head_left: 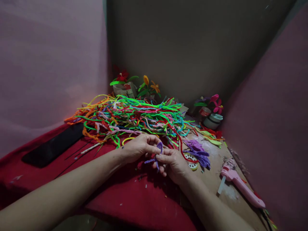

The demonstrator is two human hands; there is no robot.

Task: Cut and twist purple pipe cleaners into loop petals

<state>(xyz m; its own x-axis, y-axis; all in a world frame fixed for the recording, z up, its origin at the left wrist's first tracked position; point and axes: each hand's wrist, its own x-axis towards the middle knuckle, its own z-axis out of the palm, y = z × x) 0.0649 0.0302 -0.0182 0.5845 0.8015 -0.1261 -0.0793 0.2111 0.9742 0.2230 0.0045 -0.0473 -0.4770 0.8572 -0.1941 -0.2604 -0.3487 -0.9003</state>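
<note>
My left hand (139, 148) and my right hand (173, 164) meet near the middle, both pinching a small purple pipe-cleaner piece (157, 153) bent into a loop. Its loose ends stick out below my fingers. Just behind my hands lies a big tangled heap of pipe cleaners (134, 117) in green, orange, red, pink and blue. To the right of my right hand sits a cluster of finished purple pipe-cleaner shapes (198, 153) on the wooden board.
A pink glue gun (240, 186) lies on the wooden board (216, 179) at right. A black flat object (54, 146) rests on the red cloth (134, 199) at left. Pipe-cleaner flowers (146, 84) and small jars (213, 120) stand at the back against the walls.
</note>
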